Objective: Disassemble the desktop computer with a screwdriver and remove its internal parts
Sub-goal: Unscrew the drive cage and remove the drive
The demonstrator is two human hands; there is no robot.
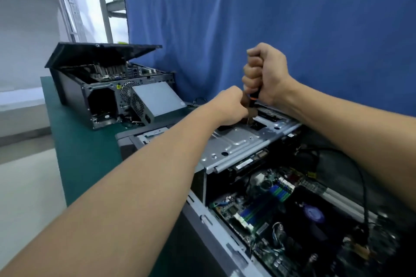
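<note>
An open desktop computer (pixel 198 207) lies on its side in front of me, its motherboard (pixel 267 207) exposed at lower right. A silver metal drive cage (pixel 238 139) spans its far end. My right hand (pixel 265 72) is fisted around the black-and-orange handle of a screwdriver (pixel 253 98), held upright with its tip down on the cage. My left hand (pixel 229 105) pinches the screwdriver's lower shaft just above the metal. The tip itself is hidden by my fingers.
A second, partly stripped computer case (pixel 101 87) stands at the back left on the green table (pixel 85 150), with a grey power supply (pixel 155 101) leaning against it. A blue curtain (pixel 270 18) hangs behind. A black cable (pixel 360 177) loops over the open case at right.
</note>
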